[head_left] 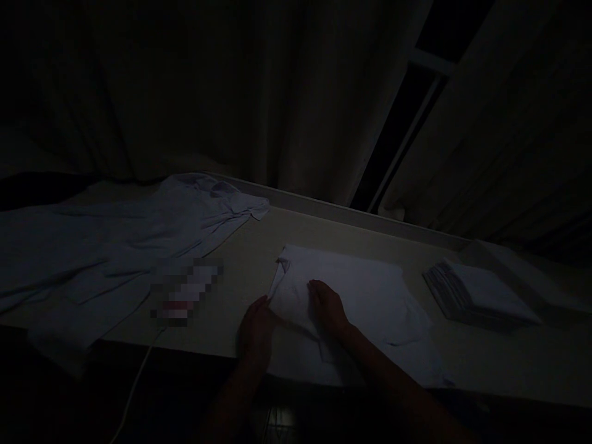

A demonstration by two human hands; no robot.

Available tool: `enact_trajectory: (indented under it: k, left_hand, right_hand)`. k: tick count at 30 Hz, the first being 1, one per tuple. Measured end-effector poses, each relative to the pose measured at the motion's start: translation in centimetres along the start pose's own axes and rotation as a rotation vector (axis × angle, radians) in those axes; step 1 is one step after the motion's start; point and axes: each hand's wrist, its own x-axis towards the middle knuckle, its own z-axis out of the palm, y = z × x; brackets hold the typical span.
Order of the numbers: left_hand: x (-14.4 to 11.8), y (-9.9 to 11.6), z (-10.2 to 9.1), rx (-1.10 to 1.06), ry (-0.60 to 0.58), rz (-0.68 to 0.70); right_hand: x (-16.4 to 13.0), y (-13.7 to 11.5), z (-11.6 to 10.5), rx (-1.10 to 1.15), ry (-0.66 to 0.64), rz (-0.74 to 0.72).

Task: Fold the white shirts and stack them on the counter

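A white shirt (358, 283), partly folded, lies before me on the table, its lower edge near the table's front. My right hand (328, 308) rests on the left half of this shirt, fingers stretched forward over the cloth. Beside its left edge is my left hand (255, 330), fingers extended and the tips touching the cloth's border. The light is very dim, so finer detail of the fingers is lost. Another pale shirt (139, 234) lies spread out on the left, its sleeve hanging over the front edge.
A stack of folded pale cloths (490, 290) stands at the right, with a pale box-like shape (518, 265) behind it. A pixelated object (185, 293) with a white cable (136, 382) lies left of my hands. Curtains (222, 92) hang behind the table (245, 253).
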Motion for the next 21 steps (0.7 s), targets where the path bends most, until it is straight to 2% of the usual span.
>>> enact_trajectory:
  k: [2,5,8,11,17,19,21]
  left_hand:
    - [0.5,0.8,0.1,0.043,0.033,-0.037]
    - [1.2,1.8,0.7,0.333,0.046,0.013]
    - [1.6,2.1,0.8,0.673,-0.008,0.113]
    - [2.1,1.9,0.3,0.889,-0.097,0.097]
    - [3.1,2.8,-0.6,1.086,-0.23,-0.037]
    - [3.1,3.2,-0.4,1.133,-0.23,0.005]
    - [3.3,3.5,0.1,1.155,-0.191,0.122]
  right_hand:
    - [-0.4,-0.1,0.7,-0.073,-0.049,-0.052]
    - [-0.8,-0.7,2.0,-0.187,-0.14,-0.117]
    - [-1.1,-1.2,3.3,-0.278,-0.207,-0.138]
    - [-1.5,-1.6,4.2,-0.356,-0.23,-0.124]
    - [-1.9,-2.5,4.0,-0.41,-0.262,-0.126]
    - [-2.0,-2.6,3.8,-0.408,-0.258,-0.131]
    - [-2.1,-2.8,3.6,-0.411,-0.244,-0.134]
